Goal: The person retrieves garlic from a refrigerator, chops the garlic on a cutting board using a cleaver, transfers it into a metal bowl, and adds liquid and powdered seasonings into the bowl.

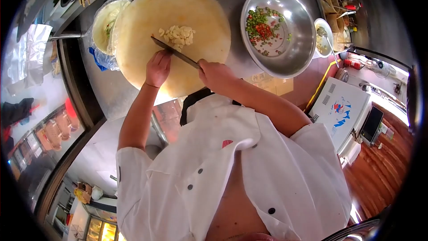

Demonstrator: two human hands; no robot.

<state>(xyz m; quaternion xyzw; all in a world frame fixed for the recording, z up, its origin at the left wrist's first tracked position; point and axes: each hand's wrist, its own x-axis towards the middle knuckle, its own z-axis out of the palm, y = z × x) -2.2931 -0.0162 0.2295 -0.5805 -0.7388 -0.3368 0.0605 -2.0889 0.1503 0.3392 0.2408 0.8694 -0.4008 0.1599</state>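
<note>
My right hand [216, 76] is closed round the handle of a kitchen knife [174, 52]. The dark blade slants up to the left across a round, pale chopping board [196, 9]. Close to the blade's near side, my left hand [158, 68] has its fingers curled together at the board; whatever is under the fingertips is hidden. Just beyond the blade lies a small heap of pale chopped pieces [179, 35] that look like garlic. To the right, a wide steel bowl [299, 31] holds chopped green and red chillies [264, 29].
Left of the board sits a plastic-wrapped bowl [103, 29], with a blue plastic bag [99, 58] below it. A small white bowl with a spoon [322, 35] stands right of the steel bowl. Further right are seasoning containers [332, 4] and a white appliance [341, 111].
</note>
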